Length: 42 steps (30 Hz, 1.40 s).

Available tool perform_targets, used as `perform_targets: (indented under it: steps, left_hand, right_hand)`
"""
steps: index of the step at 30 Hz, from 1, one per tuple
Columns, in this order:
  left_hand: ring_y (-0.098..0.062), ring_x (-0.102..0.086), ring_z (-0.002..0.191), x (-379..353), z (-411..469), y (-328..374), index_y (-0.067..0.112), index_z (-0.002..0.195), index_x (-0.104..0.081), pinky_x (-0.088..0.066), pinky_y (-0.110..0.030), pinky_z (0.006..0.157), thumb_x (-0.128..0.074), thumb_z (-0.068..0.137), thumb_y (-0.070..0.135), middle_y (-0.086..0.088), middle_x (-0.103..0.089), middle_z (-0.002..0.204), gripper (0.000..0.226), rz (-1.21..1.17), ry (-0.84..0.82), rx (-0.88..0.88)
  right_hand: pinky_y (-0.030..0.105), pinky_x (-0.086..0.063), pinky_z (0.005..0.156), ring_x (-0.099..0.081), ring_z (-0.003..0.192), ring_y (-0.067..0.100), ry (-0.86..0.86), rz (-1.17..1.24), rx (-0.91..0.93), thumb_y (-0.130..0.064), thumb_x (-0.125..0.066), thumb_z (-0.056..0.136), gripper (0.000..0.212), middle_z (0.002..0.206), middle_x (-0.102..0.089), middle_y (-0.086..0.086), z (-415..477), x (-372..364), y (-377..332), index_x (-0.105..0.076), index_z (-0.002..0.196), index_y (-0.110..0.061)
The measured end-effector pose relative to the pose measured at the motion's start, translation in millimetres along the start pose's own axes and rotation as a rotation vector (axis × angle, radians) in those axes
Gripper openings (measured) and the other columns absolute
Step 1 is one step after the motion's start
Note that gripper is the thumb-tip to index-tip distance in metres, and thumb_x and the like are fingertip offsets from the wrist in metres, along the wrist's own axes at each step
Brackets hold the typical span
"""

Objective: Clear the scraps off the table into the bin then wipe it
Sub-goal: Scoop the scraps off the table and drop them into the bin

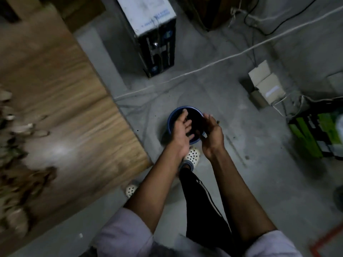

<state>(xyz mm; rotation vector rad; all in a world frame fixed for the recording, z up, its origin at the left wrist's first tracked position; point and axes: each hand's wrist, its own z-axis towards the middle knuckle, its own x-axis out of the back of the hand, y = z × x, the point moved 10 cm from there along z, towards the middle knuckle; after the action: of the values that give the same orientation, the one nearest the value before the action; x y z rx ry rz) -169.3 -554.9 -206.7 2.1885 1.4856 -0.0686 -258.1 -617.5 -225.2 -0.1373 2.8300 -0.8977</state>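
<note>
A round blue bin (171, 117) with a dark inside stands on the grey floor beside the table's corner. Both my hands hover over its mouth. My left hand (182, 130) has its palm up and fingers spread, with nothing in it. My right hand (212, 131) faces it, fingers loosely curled, and I cannot tell if any scrap is in it. The wooden table (74, 108) fills the left. Brown and pale scraps (22, 180) lie blurred along its left edge.
A black and white box (157, 39) stands on the floor beyond the bin. Cables (213, 63) run across the floor. Small cardboard boxes (265, 84) and green packages (315, 134) sit at the right. My feet in white clogs (193, 156) are just behind the bin.
</note>
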Motion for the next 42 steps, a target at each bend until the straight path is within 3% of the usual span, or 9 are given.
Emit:
perform_targets:
  steps: [2, 10, 21, 26, 29, 32, 35, 38, 42]
  left_hand:
    - [-0.026, -0.042, 0.142, 12.8, -42.9, 33.2, 0.018, 0.147, -0.05, -0.031, -0.045, 0.118, -0.044, 0.104, 0.045, -0.012, -0.048, 0.153, 0.051, -0.022, -0.071, -0.097]
    - [-0.024, -0.056, 0.125, 170.6, -195.7, 116.6, 0.02, 0.13, -0.057, -0.04, -0.045, 0.109, -0.039, 0.106, 0.041, -0.011, -0.06, 0.14, 0.036, 0.025, -0.1, -0.381]
    - [-0.014, -0.066, 0.087, 424.1, -305.6, 92.9, 0.02, 0.115, -0.068, -0.048, -0.03, 0.07, -0.051, 0.104, 0.031, -0.001, -0.073, 0.104, 0.024, -0.053, 0.323, -0.439]
    - [-0.009, -0.038, 0.058, 496.9, -319.6, 50.7, 0.021, 0.081, -0.06, -0.027, -0.012, 0.031, -0.048, 0.102, 0.023, -0.001, -0.057, 0.079, 0.024, -0.309, 0.577, -0.283]
    - [-0.018, -0.045, 0.061, 508.4, -326.6, 37.4, 0.015, 0.064, -0.061, -0.042, -0.014, 0.053, -0.045, 0.104, 0.019, -0.007, -0.059, 0.068, 0.043, -0.422, 0.544, -0.2]
    - [-0.032, -0.054, 0.104, 508.6, -332.0, 39.3, 0.01, 0.095, -0.059, -0.044, -0.047, 0.105, -0.048, 0.1, 0.021, -0.015, -0.054, 0.108, 0.017, -0.48, 0.515, -0.116]
    - [-0.041, -0.041, 0.134, 507.5, -320.9, 53.3, 0.01, 0.123, -0.058, -0.041, -0.064, 0.108, -0.05, 0.097, 0.02, -0.018, -0.042, 0.132, 0.029, -0.549, 0.481, -0.091]
    - [-0.043, -0.048, 0.124, 504.3, -307.3, 83.3, 0.011, 0.105, -0.059, -0.044, -0.061, 0.107, -0.046, 0.102, 0.018, -0.018, -0.043, 0.131, 0.015, -0.534, 0.461, -0.162]
    - [-0.041, -0.054, 0.124, 501.3, -290.1, 104.9, 0.008, 0.133, -0.055, -0.049, -0.057, 0.104, -0.032, 0.109, 0.022, -0.021, -0.053, 0.128, 0.036, -0.481, 0.43, -0.196]
  right_hand:
    - [0.017, -0.056, 0.063, -0.072, 0.074, -0.004, -0.02, 0.0, 0.096, -0.027, -0.046, 0.109, 0.024, 0.083, -0.078, -0.016, -50.2, -22.9, -15.9, -0.068, 0.111, -0.019]
    - [0.033, -0.054, 0.093, -0.066, 0.12, 0.011, -0.22, -0.05, 0.308, -0.025, -0.051, 0.107, 0.025, 0.128, -0.073, -0.007, -209.8, -146.5, 34.2, -0.068, 0.125, -0.024]
    - [0.036, -0.053, 0.085, -0.069, 0.096, 0.019, -0.567, -0.532, 0.311, -0.02, -0.062, 0.103, 0.023, 0.114, -0.076, 0.002, -321.4, -296.5, 152.4, -0.072, 0.124, -0.017]
    - [0.037, -0.051, 0.08, -0.066, 0.101, 0.023, -0.502, -0.784, 0.28, -0.023, -0.064, 0.102, 0.018, 0.114, -0.073, 0.003, -302.7, -303.0, 187.9, -0.073, 0.116, -0.026]
    - [0.035, -0.051, 0.076, -0.064, 0.088, 0.015, -0.465, -0.899, 0.28, -0.02, -0.065, 0.099, 0.02, 0.105, -0.072, 0.002, -292.3, -308.1, 198.9, -0.073, 0.117, -0.022]
    - [0.028, -0.049, 0.064, -0.063, 0.074, 0.012, -0.463, -0.96, 0.266, -0.02, -0.068, 0.098, 0.02, 0.09, -0.071, -0.001, -282.4, -322.9, 207.3, -0.073, 0.118, -0.021]
    - [0.026, -0.047, 0.061, -0.065, 0.075, 0.013, -0.477, -1.01, 0.243, -0.021, -0.068, 0.098, 0.021, 0.092, -0.072, 0.001, -272.7, -340.0, 214.3, -0.071, 0.119, -0.024]
    - [0.033, -0.048, 0.067, -0.067, 0.082, 0.021, -0.5, -0.987, 0.203, -0.016, -0.068, 0.098, 0.026, 0.097, -0.075, 0.008, -263.7, -351.1, 218.3, -0.071, 0.124, -0.021]
    - [0.038, -0.046, 0.073, -0.066, 0.093, 0.025, -0.545, -0.947, 0.158, -0.016, -0.063, 0.102, 0.023, 0.113, -0.073, 0.01, -258.3, -353.4, 216.2, -0.069, 0.123, -0.025]
